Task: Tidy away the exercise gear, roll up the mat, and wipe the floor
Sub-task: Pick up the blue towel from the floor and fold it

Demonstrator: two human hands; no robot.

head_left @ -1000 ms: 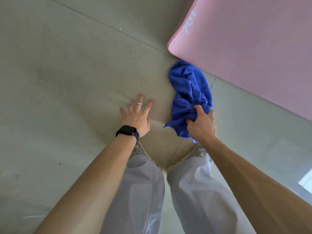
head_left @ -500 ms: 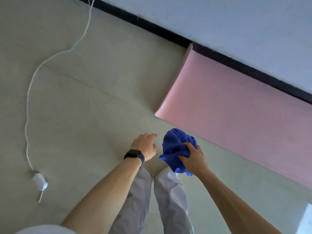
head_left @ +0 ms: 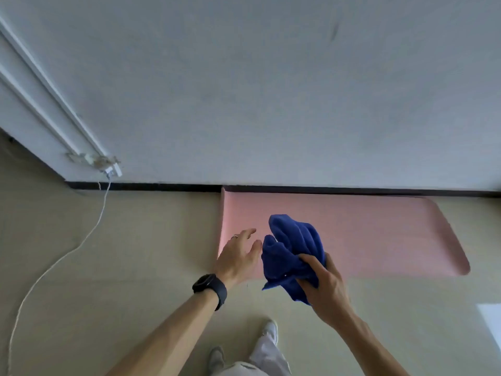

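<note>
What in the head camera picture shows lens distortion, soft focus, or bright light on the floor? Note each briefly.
Head view: wide-angle bending curves the pink mat and splays the door frame; the left hand and the blue cloth held in the right hand look slightly soft; a bright light patch sits on the floor at the right edge; shadows are faint.

The person has risen from a crouch, the right hand [head_left: 326,287] lifting the bunched blue cloth [head_left: 291,253] off the floor, the left hand [head_left: 238,257] raised beside it.
</note>
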